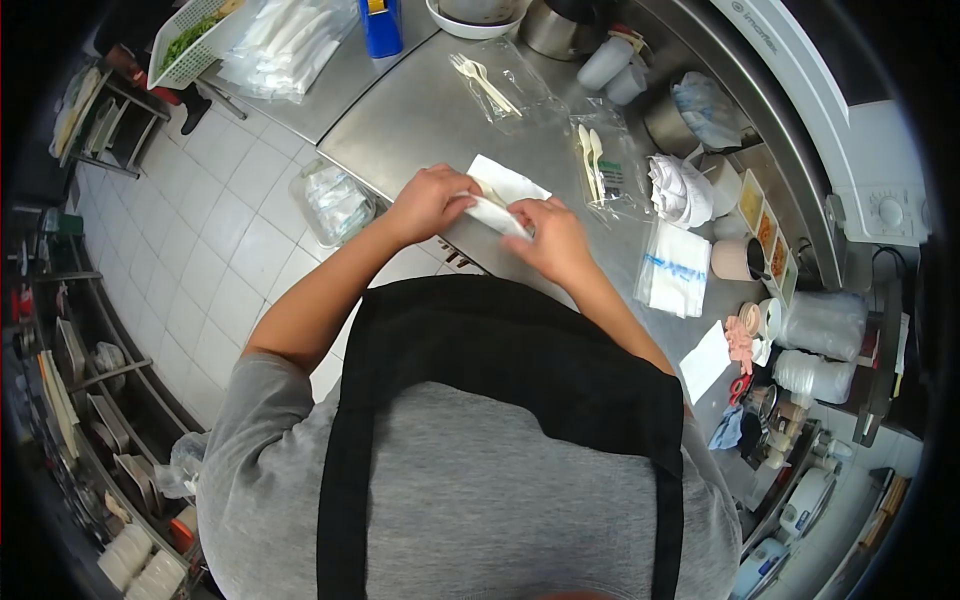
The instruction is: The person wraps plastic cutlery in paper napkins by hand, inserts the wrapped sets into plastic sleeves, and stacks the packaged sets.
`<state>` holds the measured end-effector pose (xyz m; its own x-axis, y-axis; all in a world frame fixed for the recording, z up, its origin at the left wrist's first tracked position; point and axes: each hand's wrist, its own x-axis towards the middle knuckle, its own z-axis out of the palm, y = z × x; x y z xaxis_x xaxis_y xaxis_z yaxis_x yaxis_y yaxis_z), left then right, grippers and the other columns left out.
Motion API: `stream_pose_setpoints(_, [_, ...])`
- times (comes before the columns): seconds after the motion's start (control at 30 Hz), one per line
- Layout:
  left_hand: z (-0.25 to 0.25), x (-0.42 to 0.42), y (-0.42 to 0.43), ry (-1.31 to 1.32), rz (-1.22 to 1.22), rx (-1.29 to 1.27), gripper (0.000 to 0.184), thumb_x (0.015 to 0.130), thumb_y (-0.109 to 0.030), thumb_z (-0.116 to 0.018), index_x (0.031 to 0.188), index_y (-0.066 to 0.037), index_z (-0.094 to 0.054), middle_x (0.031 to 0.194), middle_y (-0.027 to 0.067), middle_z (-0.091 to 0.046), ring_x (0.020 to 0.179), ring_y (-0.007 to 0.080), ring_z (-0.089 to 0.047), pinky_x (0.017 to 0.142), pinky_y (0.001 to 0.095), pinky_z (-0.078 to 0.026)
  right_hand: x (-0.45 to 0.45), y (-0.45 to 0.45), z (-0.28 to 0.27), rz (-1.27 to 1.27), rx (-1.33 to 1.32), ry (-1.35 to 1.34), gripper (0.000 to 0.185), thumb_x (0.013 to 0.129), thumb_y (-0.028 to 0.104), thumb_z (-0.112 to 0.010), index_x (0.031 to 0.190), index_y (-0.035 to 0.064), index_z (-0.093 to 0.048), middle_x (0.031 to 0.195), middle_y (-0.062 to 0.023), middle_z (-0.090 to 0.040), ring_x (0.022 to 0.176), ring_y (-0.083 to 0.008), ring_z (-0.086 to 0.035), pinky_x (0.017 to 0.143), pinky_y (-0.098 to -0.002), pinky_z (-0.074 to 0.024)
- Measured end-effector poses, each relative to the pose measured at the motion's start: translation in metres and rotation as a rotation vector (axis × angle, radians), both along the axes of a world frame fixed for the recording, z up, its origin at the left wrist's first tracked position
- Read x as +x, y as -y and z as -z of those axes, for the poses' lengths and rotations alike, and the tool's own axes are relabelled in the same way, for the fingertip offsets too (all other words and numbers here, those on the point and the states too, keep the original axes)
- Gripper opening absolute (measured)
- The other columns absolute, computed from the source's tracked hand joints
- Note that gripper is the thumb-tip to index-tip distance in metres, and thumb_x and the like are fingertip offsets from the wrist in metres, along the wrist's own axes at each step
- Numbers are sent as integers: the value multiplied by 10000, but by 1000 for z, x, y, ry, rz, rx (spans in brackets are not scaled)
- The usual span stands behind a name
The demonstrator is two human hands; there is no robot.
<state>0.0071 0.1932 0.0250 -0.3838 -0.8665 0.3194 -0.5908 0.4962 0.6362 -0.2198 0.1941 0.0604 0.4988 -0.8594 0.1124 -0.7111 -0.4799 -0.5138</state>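
Note:
Near the front edge of the steel counter, my left hand (432, 204) and my right hand (553, 238) grip the two ends of a white napkin (497, 216), partly rolled or folded. Something pale shows in its fold, too small to name. A flat part of white paper (508, 178) spreads just behind it. Beyond lie a pale fork and spoon (486, 84) on a clear plastic bag. Further right, two more pale utensils (590, 160) rest on another clear bag. Fingers of both hands are bent round the napkin.
A heap of wrapped white packets (290, 45) and a blue tape dispenser (381, 28) stand at the back left. On the right are stacked napkins (675, 268), a pink cup (736, 259) and red scissors (739, 388). A plastic tub (335, 204) sits below the counter's left edge. Another person's leg shows upper left.

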Motion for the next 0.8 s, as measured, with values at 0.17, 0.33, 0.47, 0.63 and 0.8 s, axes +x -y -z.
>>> stream_pose_setpoints(0.17, [-6, -9, 30, -137, -33, 150, 236, 748, -165, -717, 969, -105, -660, 810, 113, -628, 757, 240, -567, 685, 354, -454, -4, 35, 19, 213, 141, 95, 219, 738, 242, -720, 877, 77, -688, 862, -123, -665, 854, -315, -606, 758, -401, -478])
stream_pose_setpoints(0.33, [6, -16, 62, 65, -132, 274, 259, 716, -196, -730, 954, -120, -662, 888, 116, -639, 869, 292, -582, 754, 383, -463, -2, 56, 38, 265, 42, 52, 180, 732, 229, -716, 847, 98, -674, 874, -90, -635, 900, -296, -581, 770, -397, -470])
stream_pose_setpoints(0.47, [20, -24, 69, 217, -219, 145, 247, 699, -191, -731, 930, -139, -664, 972, 105, -613, 994, 308, -547, 826, 398, -450, 2, 57, 49, 332, 68, -46, 207, 732, 215, -708, 906, 117, -651, 959, -71, -590, 984, -283, -540, 809, -392, -459])
stream_pose_setpoints(0.63, [27, -25, 68, 163, -112, -33, 227, 707, -128, -716, 901, -70, -611, 976, 110, -596, 944, 321, -551, 856, 400, -435, 1, 60, 64, 197, -151, -13, 362, 741, 120, -640, 1099, 157, -598, 1099, -92, -547, 1047, -316, -508, 858, -397, -446])
stream_pose_setpoints(0.8, [37, -24, 51, -86, 33, 104, 148, 777, -40, -660, 874, -36, -549, 948, 93, -593, 870, 265, -581, 798, 318, -454, -1, 49, 41, 15, 21, 90, 551, 738, 25, -559, 1265, 174, -489, 1099, -153, -581, 1006, -359, -543, 868, -423, -448])
